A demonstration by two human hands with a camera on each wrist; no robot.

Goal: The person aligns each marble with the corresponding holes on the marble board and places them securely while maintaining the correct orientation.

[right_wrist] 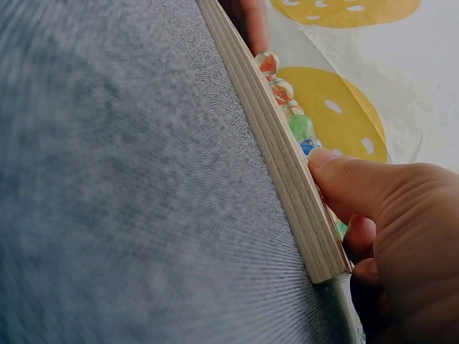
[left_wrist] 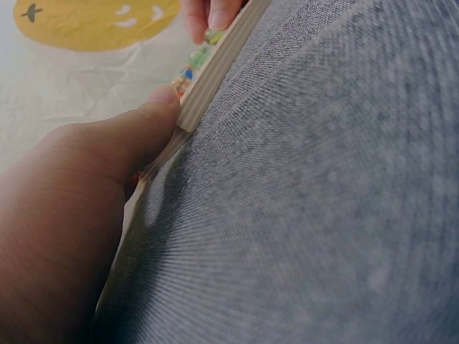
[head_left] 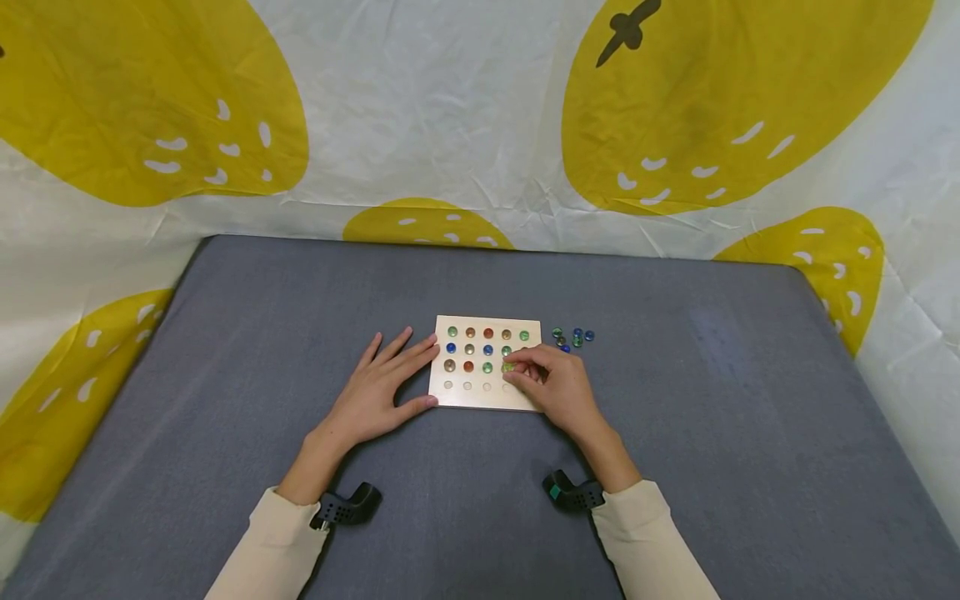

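A pale wooden board [head_left: 477, 401] with rows of round hollows lies flat on the table. Green, red, blue and amber glass marbles [head_left: 488, 333] sit in its upper three rows; the visible hollows of the row nearest the person hold none. My left hand [head_left: 366, 395] is spread at the board's left side, fingertips and thumb touching its edge. Over the right part of the board, my right hand [head_left: 557, 385] pinches a yellow-green marble [left_wrist: 213, 36] between thumb and fingers at the third row. That hand hides the board's right end. In the right wrist view, marbles [right_wrist: 301, 127] rise above the board's edge.
Several loose blue and green marbles [head_left: 577, 342] lie on the grey cloth-covered table [head_left: 465, 492], just right of the board's upper corner. A white curtain [head_left: 435, 100] with large yellow fruit prints hangs behind the table and along its sides.
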